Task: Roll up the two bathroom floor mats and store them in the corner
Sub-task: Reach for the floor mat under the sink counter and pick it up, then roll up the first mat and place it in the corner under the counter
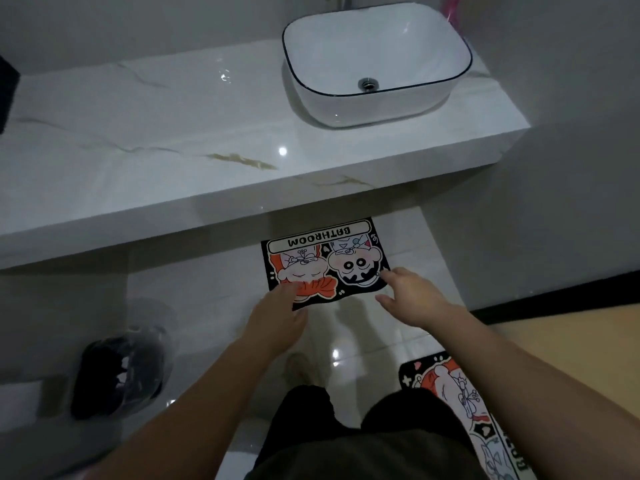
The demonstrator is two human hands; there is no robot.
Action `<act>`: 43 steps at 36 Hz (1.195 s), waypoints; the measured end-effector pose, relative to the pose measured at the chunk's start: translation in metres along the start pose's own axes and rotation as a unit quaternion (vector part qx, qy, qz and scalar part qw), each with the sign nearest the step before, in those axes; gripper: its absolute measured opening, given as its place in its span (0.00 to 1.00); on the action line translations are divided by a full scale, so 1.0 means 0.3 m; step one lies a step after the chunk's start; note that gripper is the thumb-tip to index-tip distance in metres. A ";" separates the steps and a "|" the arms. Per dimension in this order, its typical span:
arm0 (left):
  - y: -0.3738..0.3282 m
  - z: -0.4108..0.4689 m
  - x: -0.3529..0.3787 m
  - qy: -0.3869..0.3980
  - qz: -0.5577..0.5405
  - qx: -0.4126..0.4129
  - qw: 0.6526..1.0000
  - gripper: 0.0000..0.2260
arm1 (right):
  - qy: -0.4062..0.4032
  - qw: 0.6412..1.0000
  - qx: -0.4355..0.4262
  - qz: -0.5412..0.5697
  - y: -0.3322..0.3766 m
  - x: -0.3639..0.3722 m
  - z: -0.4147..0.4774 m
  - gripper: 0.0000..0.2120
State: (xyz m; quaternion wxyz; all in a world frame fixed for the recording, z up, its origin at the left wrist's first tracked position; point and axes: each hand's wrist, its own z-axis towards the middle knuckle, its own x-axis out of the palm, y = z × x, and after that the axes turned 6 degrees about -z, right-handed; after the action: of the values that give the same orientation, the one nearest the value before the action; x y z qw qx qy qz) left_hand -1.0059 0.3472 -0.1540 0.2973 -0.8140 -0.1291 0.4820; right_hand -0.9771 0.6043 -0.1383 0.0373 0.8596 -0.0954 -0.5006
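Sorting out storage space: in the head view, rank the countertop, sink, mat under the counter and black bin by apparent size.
1. Countertop
2. Sink
3. Mat under the counter and black bin: look alike; the mat is partly hidden and the bin nearer, so unranked.

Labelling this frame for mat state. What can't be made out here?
- Far mat: head view, far edge hidden under the counter.
- Near mat: cut off by the bottom edge, partly behind the right forearm.
- Left hand, right hand: grip on mat unclear.
- Storage corner: not identifiable.
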 end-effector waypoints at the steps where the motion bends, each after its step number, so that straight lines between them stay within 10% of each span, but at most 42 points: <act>1: 0.014 0.035 -0.008 0.009 -0.002 0.004 1.000 0.21 | 0.002 1.000 0.004 0.001 0.003 -0.006 0.028 0.25; 25: 0.104 0.745 0.244 0.110 0.155 0.052 0.980 0.23 | 0.108 0.992 0.008 -0.058 -0.379 0.077 0.766 0.21; 43: 0.729 1.457 0.820 0.128 0.223 0.147 0.955 0.23 | 0.111 0.990 0.021 -0.082 -0.429 0.856 1.562 0.25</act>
State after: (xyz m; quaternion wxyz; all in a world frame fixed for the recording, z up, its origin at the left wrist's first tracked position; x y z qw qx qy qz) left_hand -1.2758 0.4539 -0.6181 0.3122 -0.8242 0.1673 0.4417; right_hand -1.2440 0.6932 -0.6105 -0.0119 0.9155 -0.0306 -0.4010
